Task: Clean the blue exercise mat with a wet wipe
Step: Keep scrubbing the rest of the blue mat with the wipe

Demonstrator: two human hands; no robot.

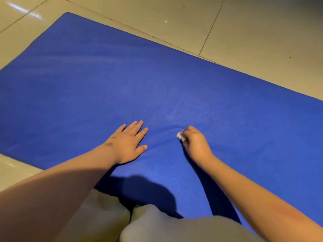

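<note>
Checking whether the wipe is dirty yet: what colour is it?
The wet wipe looks white, pinched in the right hand; head view.

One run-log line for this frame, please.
left hand: flat on blue exercise mat | right hand: pinching crumpled white wet wipe against mat | surroundings: beige tiled floor

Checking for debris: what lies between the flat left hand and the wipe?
Head view: only bare, slightly rippled blue mat between the left hand and the wet wipe pinched by the right hand.
</note>
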